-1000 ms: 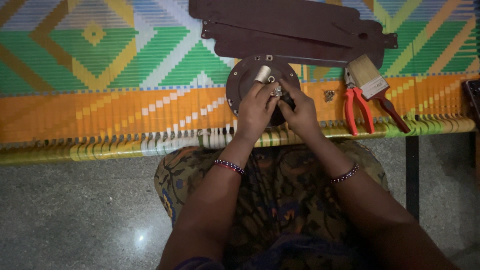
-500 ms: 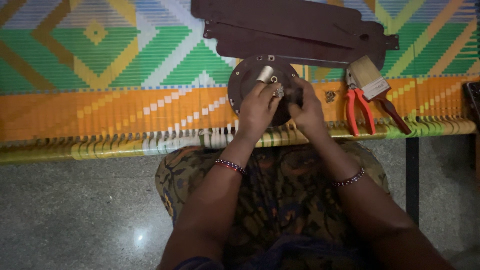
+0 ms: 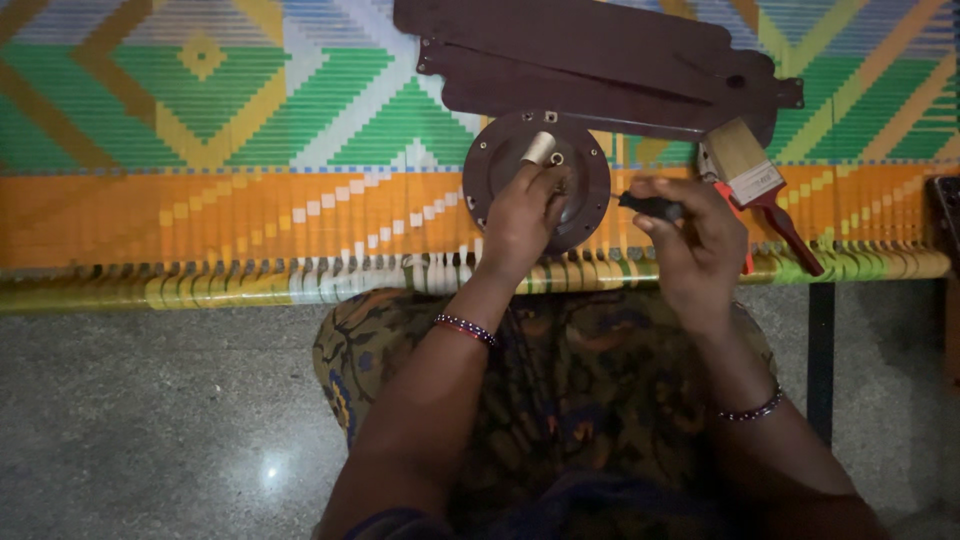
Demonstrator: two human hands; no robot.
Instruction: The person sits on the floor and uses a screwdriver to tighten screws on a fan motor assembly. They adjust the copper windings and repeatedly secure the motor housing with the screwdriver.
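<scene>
A dark brown round motor housing [image 3: 500,160] lies on a woven cot with a coloured pattern [image 3: 250,200]. My left hand [image 3: 522,222] rests on the housing, fingers pressed near a small white cylinder [image 3: 540,147] at its centre. My right hand [image 3: 695,240] is just right of the housing and grips a small tool with a black handle [image 3: 650,205], its thin tip pointing toward the housing. Whether the left fingers pinch anything is hidden.
Long brown fan blades [image 3: 600,55] lie stacked behind the housing. A paintbrush with a red handle [image 3: 755,180] and red-handled pliers [image 3: 745,255] lie to the right. A speckled grey floor [image 3: 150,420] lies below the cot's front rail.
My right hand has pulled away from the housing to the right, holding the black-handled tool. My left hand stays on the housing.
</scene>
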